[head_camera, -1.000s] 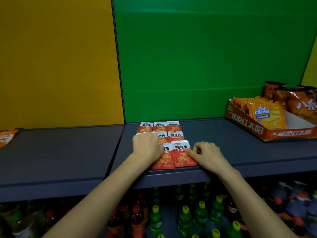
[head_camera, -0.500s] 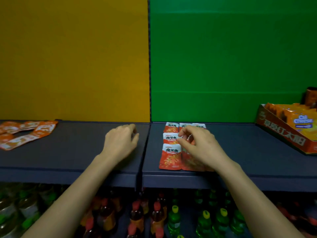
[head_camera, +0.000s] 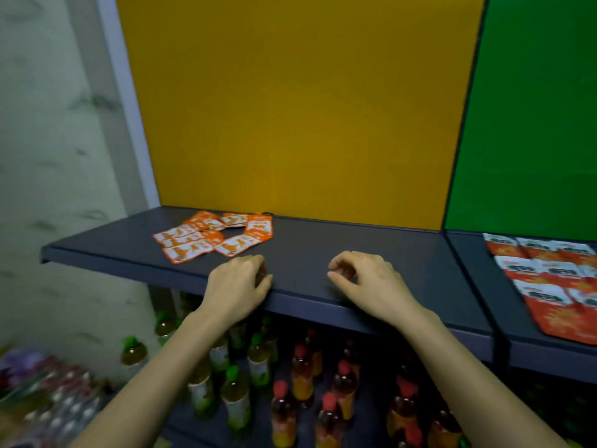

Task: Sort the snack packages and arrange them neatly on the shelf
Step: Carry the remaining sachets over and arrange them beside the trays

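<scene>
- Head view, looking down at the shelf [head_camera: 323, 240]: the red snack packets [head_camera: 546, 279] lie flat in tidy rows on the right section, in front of the green back panel [head_camera: 533, 124]. That batch looks done to me, though the frame edge cuts some of it off.
- The orange snack packets [head_camera: 213, 236] are the leftover job. They sit in a loose, overlapping heap at all angles, toward the back of the left section under the yellow back panel [head_camera: 290, 108].
- Left hand [head_camera: 237, 286] is at the front edge of the shelf just in front of that heap, not touching it, fingers loosely curled with nothing in them.
- Right hand [head_camera: 371, 286] hovers over bare shelf a bit to the right, thumb and forefinger curved toward each other but empty as far as I can see.
- So roughly halfway, I'd guess: one kind sorted, the other not yet lined up.
- Drink bottles [head_camera: 300, 383] on the lower level aren't part of this.
</scene>
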